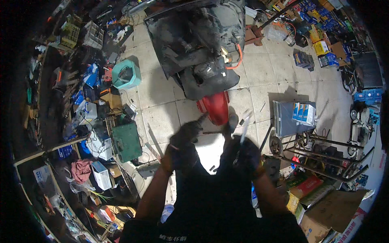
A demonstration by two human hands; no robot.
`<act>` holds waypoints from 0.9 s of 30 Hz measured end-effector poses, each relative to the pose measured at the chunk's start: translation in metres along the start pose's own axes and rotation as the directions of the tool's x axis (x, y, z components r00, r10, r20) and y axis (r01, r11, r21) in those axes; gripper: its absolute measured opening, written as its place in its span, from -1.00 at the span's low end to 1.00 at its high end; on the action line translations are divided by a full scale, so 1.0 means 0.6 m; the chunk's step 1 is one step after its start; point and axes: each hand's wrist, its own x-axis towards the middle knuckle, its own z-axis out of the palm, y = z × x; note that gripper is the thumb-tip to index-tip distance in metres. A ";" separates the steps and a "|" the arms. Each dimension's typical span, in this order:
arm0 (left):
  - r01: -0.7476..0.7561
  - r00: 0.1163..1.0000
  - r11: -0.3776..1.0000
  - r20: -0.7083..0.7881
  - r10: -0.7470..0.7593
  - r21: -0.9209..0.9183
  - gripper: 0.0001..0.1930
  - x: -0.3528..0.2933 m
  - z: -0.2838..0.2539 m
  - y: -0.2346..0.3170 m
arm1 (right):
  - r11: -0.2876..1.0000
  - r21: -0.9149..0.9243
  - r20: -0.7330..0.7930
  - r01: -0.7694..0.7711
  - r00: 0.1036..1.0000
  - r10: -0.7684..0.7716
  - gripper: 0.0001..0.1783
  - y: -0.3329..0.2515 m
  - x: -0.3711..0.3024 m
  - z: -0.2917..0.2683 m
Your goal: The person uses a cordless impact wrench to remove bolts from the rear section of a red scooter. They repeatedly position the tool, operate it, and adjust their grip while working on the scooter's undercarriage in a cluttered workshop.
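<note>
A red curved mudguard point(216, 107) juts toward me from under the dark, dusty vehicle body point(190, 44). My left hand point(184, 139), in a dark glove, is at the mudguard's near left side with fingers stretched toward its edge; whether they touch is blurred. On the near right, my gloved right hand point(245, 156) is closed around a slim pale rod-like tool point(244, 131) that points up and away. Motion smears this tool, so its exact kind is unclear. A short dark bar point(211, 132) shows between my hands, below the mudguard's tip.
An orange cable point(240, 56) loops from the vehicle body. To the left are a teal bucket point(133, 81), a green case point(126, 141) and cluttered shelves. A cart point(287, 125) carrying blue-white boxes stands at right, with a cardboard box point(332, 212) nearer. Tiled floor point(158, 117) lies beneath.
</note>
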 end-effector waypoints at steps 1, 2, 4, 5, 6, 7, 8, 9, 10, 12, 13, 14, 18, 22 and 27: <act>0.007 1.000 0.998 0.021 -0.006 -0.061 -0.40 0.001 -0.004 -0.030 | 0.993 0.059 -0.003 -0.098 0.995 0.098 -0.55 0.045 -0.016 0.002; 0.053 0.996 0.979 0.058 -0.065 0.199 -0.38 0.003 0.011 -0.032 | 0.993 -0.013 -0.092 -0.121 0.989 0.119 -0.51 0.086 -0.028 0.029; 0.045 0.982 0.764 0.112 -0.152 0.644 -0.32 -0.015 0.047 -0.040 | 0.966 -0.256 0.013 -0.019 1.000 0.023 -0.47 0.171 -0.043 0.028; 0.020 0.970 0.656 0.145 -0.196 0.754 -0.29 -0.024 0.065 -0.054 | 0.965 -0.262 0.007 0.011 1.000 -0.010 -0.46 0.229 -0.047 0.020; -0.052 0.959 0.591 0.206 -0.195 0.805 -0.28 -0.027 0.065 -0.084 | 0.981 -0.181 -0.045 0.066 0.996 -0.076 -0.46 0.278 -0.062 -0.004; -0.122 0.945 0.522 0.259 -0.199 0.844 -0.28 -0.032 0.070 -0.108 | 0.987 -0.099 -0.097 0.123 0.986 -0.133 -0.46 0.321 -0.082 -0.024; -0.201 0.928 0.450 0.317 -0.198 0.870 -0.27 -0.036 0.073 -0.136 | 0.980 -0.028 -0.148 0.196 0.969 -0.198 -0.46 0.368 -0.100 -0.047; -0.358 0.873 0.338 0.441 -0.211 0.870 -0.25 -0.029 0.078 -0.151 | 0.918 -0.339 -0.133 0.204 0.956 -0.262 -0.47 0.368 -0.098 -0.061; -0.303 0.855 0.297 0.396 -0.335 0.906 -0.30 -0.028 0.090 -0.166 | 0.961 -0.238 -0.169 0.145 0.968 -0.188 -0.51 0.372 -0.096 -0.072; -0.210 0.809 0.248 0.311 -0.499 0.946 -0.37 -0.023 0.107 -0.204 | 0.999 -0.016 -0.243 0.033 0.969 -0.036 -0.58 0.380 -0.095 -0.092; -0.155 0.792 0.252 0.273 -0.546 0.955 -0.40 -0.021 0.105 -0.233 | 0.964 0.234 -0.228 0.129 0.971 -0.074 -0.61 0.446 -0.081 -0.135; -0.098 0.776 0.253 0.233 -0.586 0.963 -0.42 -0.018 0.100 -0.266 | 0.907 0.394 -0.225 0.147 0.973 -0.060 -0.61 0.490 -0.069 -0.172; 0.004 0.908 0.560 0.231 -0.349 0.829 -0.43 -0.011 0.077 -0.371 | 0.996 0.013 -0.440 -0.091 0.894 0.087 -0.65 0.604 -0.015 -0.358; 0.227 0.954 0.301 -0.150 -0.258 0.926 -0.51 -0.039 -0.075 -0.413 | 0.958 -0.226 -0.553 -0.177 0.833 0.023 -0.68 0.784 0.091 -0.605; 0.399 0.871 -0.161 -0.428 -0.240 0.903 -0.54 -0.091 -0.326 -0.409 | 0.896 -0.358 -0.697 -0.263 0.713 -0.069 -0.72 1.009 0.190 -0.877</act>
